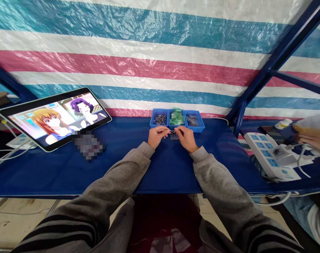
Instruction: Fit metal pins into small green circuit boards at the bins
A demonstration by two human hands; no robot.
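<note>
My left hand (157, 136) and my right hand (186, 138) are close together, just in front of three joined blue bins. Both are closed in a pinch. Between the fingertips shows a thin, shiny metal piece (172, 131), too small to name further; my left fingers are on it. Beneath the right fingertips is a small clear plastic bag (174, 136), which those fingers seem to pinch. The left bin (151, 121) has many small metal pins or screws (160, 119). Green packets (177, 116) fill the middle one, and clear, dark-looking bags (193, 120) lie in the right one.
A tablet (54, 117) playing a cartoon leans at the left of the blue table (117, 147), with a blurred-out dark object (88, 146) beside it. White power strips (265, 154) with cables lie at the right. Beyond them is another person's hand (314, 138). Striped sheeting hangs behind.
</note>
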